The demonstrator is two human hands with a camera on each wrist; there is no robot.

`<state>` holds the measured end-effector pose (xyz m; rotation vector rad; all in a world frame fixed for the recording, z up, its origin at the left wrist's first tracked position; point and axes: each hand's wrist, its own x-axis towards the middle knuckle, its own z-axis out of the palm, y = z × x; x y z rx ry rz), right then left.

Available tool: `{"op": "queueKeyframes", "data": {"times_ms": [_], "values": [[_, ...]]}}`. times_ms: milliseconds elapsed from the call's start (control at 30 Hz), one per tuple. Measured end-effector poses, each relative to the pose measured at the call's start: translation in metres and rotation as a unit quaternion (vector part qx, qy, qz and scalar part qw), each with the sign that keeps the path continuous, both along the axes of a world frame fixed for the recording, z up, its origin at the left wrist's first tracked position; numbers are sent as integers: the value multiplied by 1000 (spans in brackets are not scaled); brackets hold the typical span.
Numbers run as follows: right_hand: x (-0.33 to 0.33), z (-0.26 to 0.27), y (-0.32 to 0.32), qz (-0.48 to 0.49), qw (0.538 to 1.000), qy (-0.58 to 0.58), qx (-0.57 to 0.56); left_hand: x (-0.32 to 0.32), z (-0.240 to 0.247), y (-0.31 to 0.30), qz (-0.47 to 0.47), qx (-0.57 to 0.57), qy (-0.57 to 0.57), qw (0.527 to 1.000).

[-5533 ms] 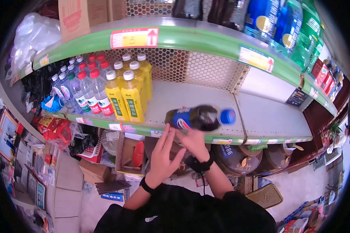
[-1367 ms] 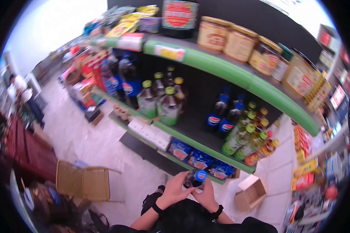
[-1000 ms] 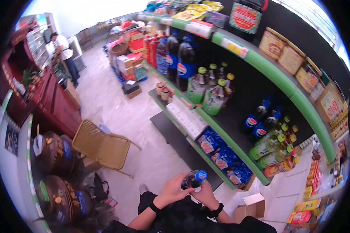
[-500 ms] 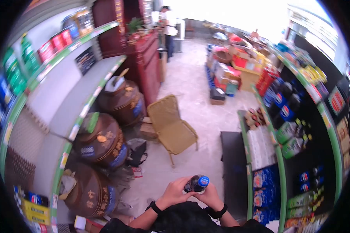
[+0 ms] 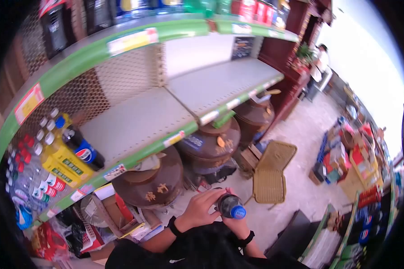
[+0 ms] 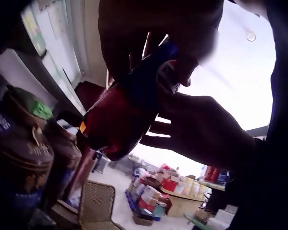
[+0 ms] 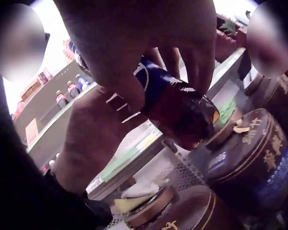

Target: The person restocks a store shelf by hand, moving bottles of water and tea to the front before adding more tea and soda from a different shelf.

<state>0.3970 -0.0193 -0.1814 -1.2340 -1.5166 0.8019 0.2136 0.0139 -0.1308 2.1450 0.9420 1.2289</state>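
Observation:
Both hands hold a dark cola bottle (image 5: 230, 205) with a blue cap, in front of the body and tilted with its cap toward the head camera. The left hand (image 5: 199, 210) curls round one side, the right hand (image 5: 238, 226) grips the other. From the left wrist, the bottle's blue label (image 6: 146, 76) shows between the fingers; from the right wrist, the bottle's dark lower part (image 7: 182, 112) sticks out beyond them. On the grey shelf (image 5: 134, 119), a similar cola bottle (image 5: 86, 151) stands right beside yellow bottles (image 5: 60, 161).
Clear bottles (image 5: 33, 181) with red and white caps fill the shelf's left end. Brown jars (image 5: 150, 186) stand below, with an open carton (image 5: 114, 215) on their left. A wicker chair (image 5: 271, 175) is on the floor; a person (image 5: 318, 67) stands far back.
The head view has swung from the aisle and dark shelving back to the grey shelf. Both hands keep their hold on the bottle. A cola bottle now stands beside the yellow ones, unlike in the earliest frame.

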Motion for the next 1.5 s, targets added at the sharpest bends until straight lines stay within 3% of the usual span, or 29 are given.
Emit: {"op": "queueKeyframes", "data": {"times_ms": [67,167,233,333,433,533,567,767,1000,1167,1267,1500], "values": [[-17,22,28,117,993,18,-9,-28,8,1,61,41,-8,997],[-53,28,74,204,976,26,73,-62,25,4,150,92,-15,984],[-83,64,96,287,954,80,28,-79,36,3,221,102,-42,969],[-141,62,133,277,950,131,66,-95,45,5,339,97,-81,932],[-180,100,167,327,938,99,59,-118,51,16,422,136,-50,895],[-224,142,192,332,921,2,204,-133,61,24,482,106,-26,869],[-237,144,201,339,921,6,192,-140,65,28,497,99,-15,862],[-292,139,236,393,909,24,134,-166,57,47,540,44,-18,840],[-321,131,254,414,898,-61,134,-170,53,60,596,-6,-15,803],[-336,132,251,426,891,-84,135,-181,43,64,618,37,-26,785],[-338,127,256,469,863,-139,124,-184,41,60,627,49,-13,777],[-374,122,252,498,850,-124,121,-193,30,49,665,56,39,744]]}}
